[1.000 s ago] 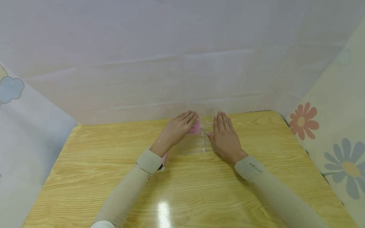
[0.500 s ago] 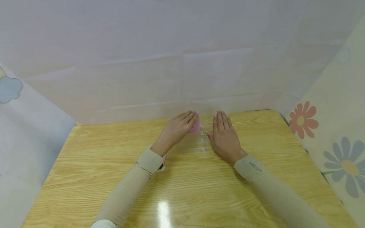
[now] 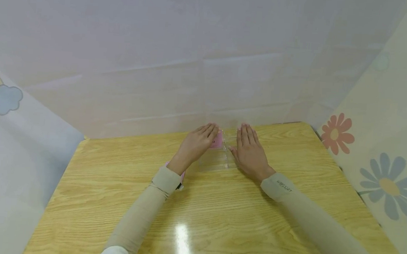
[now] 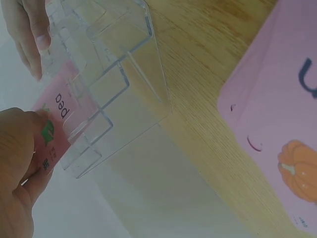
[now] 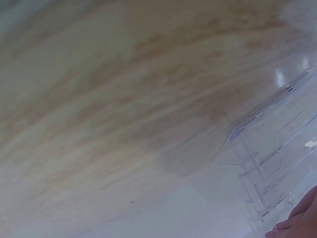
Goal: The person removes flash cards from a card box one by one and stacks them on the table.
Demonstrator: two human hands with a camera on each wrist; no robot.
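A clear plastic stepped rack [image 3: 226,160] stands near the far edge of the table, between my hands. In the left wrist view, a pink flash card [image 4: 62,111] with the word "pea" and a green pea picture leans in one of its tiers. My left hand [image 3: 196,144] pinches the end of this card between thumb and fingers. At the rack's other side my right hand [image 3: 251,154] lies with straight fingers, its thumb reaching to the rack's edge. Only some fingers of it show in the right wrist view, beside the clear tiers [image 5: 277,144].
Another pink flash card [image 4: 292,148], with a pumpkin picture, is close under my left wrist. The wood-grain table [image 3: 218,222] meets a pale hanging sheet [image 3: 157,80] just behind the rack. Printed sheets with a moon and flowers flank it.
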